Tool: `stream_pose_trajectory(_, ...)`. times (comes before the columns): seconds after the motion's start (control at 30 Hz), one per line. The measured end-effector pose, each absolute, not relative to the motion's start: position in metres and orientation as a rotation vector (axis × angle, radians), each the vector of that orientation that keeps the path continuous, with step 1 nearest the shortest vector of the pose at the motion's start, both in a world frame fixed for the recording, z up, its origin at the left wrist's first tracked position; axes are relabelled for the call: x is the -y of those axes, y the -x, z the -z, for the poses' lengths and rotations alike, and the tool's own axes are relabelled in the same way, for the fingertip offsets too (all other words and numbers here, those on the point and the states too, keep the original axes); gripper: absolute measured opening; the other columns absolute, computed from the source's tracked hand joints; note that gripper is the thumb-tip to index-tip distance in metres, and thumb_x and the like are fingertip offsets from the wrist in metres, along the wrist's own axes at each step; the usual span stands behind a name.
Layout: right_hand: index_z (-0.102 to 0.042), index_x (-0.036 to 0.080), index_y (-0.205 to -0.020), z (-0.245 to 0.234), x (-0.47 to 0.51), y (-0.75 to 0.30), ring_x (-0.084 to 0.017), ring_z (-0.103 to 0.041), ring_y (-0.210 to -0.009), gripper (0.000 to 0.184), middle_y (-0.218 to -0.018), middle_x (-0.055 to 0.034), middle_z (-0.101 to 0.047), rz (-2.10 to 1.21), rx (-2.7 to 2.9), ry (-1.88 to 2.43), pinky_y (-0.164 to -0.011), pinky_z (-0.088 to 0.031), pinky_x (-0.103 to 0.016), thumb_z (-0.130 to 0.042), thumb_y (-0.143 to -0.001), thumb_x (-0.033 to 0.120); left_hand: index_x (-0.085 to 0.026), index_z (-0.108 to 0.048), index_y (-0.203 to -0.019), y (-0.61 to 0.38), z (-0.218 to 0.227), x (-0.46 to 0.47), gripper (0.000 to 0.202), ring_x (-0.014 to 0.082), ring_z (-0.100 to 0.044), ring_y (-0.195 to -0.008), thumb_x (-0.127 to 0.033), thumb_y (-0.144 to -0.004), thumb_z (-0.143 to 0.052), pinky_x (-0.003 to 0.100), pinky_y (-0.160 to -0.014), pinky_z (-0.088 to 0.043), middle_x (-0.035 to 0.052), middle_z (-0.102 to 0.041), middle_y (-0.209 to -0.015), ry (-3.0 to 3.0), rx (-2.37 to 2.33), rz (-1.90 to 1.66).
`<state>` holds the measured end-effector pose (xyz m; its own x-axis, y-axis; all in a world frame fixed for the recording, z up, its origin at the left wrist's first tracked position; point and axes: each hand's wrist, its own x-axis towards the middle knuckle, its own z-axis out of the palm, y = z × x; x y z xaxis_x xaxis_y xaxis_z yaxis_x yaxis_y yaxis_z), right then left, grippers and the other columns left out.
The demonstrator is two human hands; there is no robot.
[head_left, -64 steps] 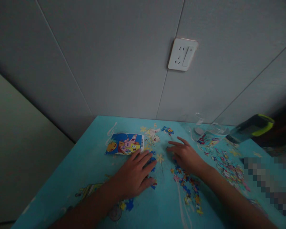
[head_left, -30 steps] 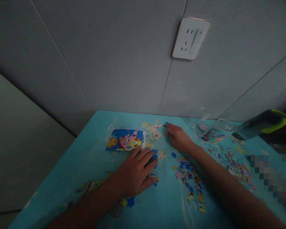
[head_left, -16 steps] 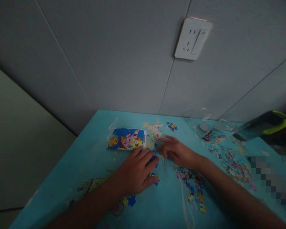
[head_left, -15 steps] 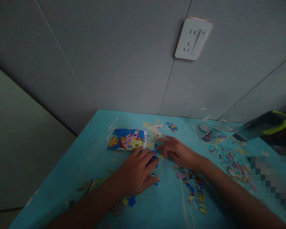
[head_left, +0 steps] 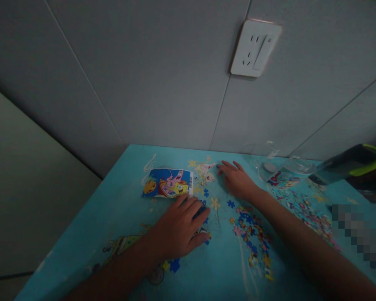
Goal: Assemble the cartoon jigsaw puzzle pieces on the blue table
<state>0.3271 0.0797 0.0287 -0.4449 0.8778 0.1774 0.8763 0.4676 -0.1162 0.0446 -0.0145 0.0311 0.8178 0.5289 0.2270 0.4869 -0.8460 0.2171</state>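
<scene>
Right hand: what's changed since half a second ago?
The right hand moved from beside the left hand toward the far side of the table, hiding the small cluster seen there earlier. Whether it holds a piece is unclear. A blue piece shows near where its fingertips were. The left hand and picture packet stayed put.

The light around me is dim and rather cold; from where it comes, I cannot tell. The wall (head_left: pixel 159 83) darkens toward its upper corners, and soft shadow lies on the table (head_left: pixel 90 225) below my right arm (head_left: pixel 294 225). The pieces (head_left: pixel 247 219) look smeared (their edges I hardly separate). Far right, the bottle (head_left: pixel 338 165) appears stretched, near coarse pixel blocks (head_left: pixel 360 236).
</scene>
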Motion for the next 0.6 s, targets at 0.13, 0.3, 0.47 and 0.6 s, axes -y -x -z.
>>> stream_pose_trajectory(0.13,-0.065,0.02,-0.114,-0.041,-0.038,-0.334,-0.026,-0.045,-0.144,0.043,-0.128,-0.0109,-0.071,-0.039,2.602,1.363,-0.123,-0.022,-0.058,-0.046,-0.083,-0.001,-0.018,-0.053,-0.14,-0.044,-0.031,0.015,0.051,0.0316,-0.05,-0.128,-0.052,-0.103,-0.043,0.057,-0.116,-0.031,0.014,-0.058,-0.131,-2.85,-0.806,-0.466)
stream_pose_trajectory(0.3,-0.065,0.024,-0.087,-0.05,0.007,-0.35,-0.024,-0.069,-0.115,0.025,-0.111,-0.0055,-0.077,-0.102,2.528,1.35,-0.121,-0.027,-0.055,-0.049,-0.085,0.004,-0.018,-0.055,-0.137,-0.045,-0.033,0.016,0.049,0.0315,-0.048,-0.13,-0.051,-0.103,-0.043,0.056,-0.116,-0.03,0.0138,-0.057,-0.133,-2.851,-0.81,-0.466)
stream_pose_trajectory(0.47,-0.063,0.023,-0.089,-0.05,-0.005,-0.35,-0.024,-0.071,-0.096,0.025,-0.102,-0.0061,-0.076,-0.041,2.421,1.435,-0.111,-0.042,-0.049,-0.048,-0.085,0.004,-0.019,-0.053,-0.14,-0.045,-0.031,0.015,0.049,0.0322,-0.047,-0.133,-0.05,-0.104,-0.041,0.057,-0.117,-0.029,0.014,-0.055,-0.138,-2.859,-0.8,-0.411)
stream_pose_trajectory(0.6,-0.065,0.021,-0.097,-0.038,-0.04,-0.342,-0.031,-0.052,-0.137,0.031,-0.14,-0.0118,-0.063,0.101,2.428,1.469,-0.114,-0.038,-0.053,-0.051,-0.079,0.0,-0.019,-0.052,-0.142,-0.044,-0.03,0.014,0.05,0.0327,-0.045,-0.135,-0.05,-0.104,-0.041,0.058,-0.118,-0.028,0.0142,-0.053,-0.141,-2.869,-0.803,-0.395)
